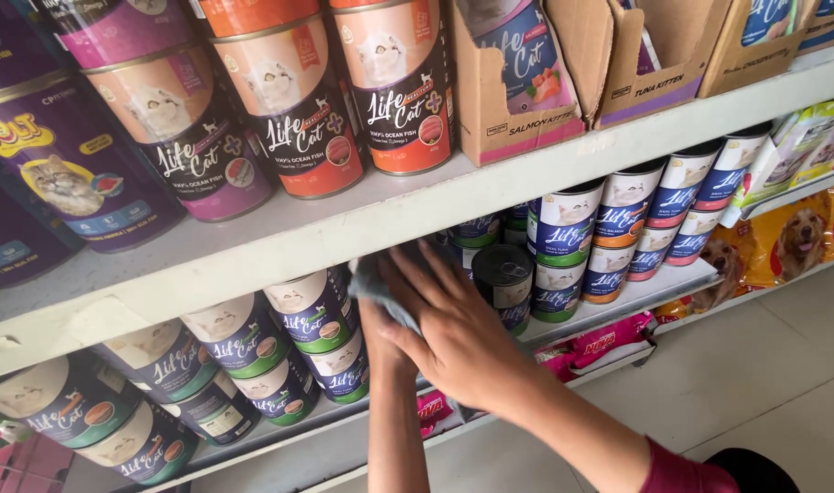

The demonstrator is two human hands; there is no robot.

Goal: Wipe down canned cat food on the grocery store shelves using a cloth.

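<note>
In the head view I see my right hand (pixel 453 342) spread flat over my left hand (pixel 380 319), which pinches a grey cloth (pixel 373 283) under the shelf (pixel 362 224), left of a dark-lidded can (pixel 502 274).

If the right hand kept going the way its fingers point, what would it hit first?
The right hand points up and left into the shelf gap. It would probably first meet the grey cloth at its fingertips, then the green-banded cans just beyond; depth is hard to judge.
</note>
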